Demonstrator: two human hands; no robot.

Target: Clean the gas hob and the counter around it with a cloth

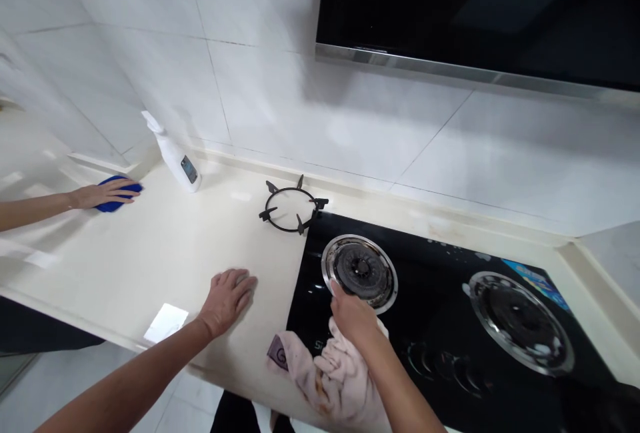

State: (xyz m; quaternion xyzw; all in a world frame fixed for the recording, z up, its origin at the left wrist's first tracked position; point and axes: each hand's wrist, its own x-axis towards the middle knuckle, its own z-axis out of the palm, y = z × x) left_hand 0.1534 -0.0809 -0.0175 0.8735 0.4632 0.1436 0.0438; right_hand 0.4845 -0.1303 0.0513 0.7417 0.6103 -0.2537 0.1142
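Observation:
My left hand (pixel 228 299) rests palm down on the cream countertop (pixel 200 239), left of the stove, its fingers apart and nothing in it. My right hand (pixel 353 316) is closed on a pale pink towel (pixel 345 376) over the front left of the black glass stove (pixel 425 299). Its thumb or index finger reaches the front rim of the left burner (pixel 359 269). The towel hangs bunched below the hand, brown-stained, with a dark label at its left end. Part of the grip is hidden by the hand itself.
A black pan support (pixel 267 215) stands on the counter behind the stove's left corner. Near the wall is a white spray bottle (pixel 175 156). Another person's hand (pixel 103 194) presses a blue cloth (pixel 120 205) at far left. A range hood (pixel 450 19) overhangs; the right burner (pixel 520 323) has foam spots.

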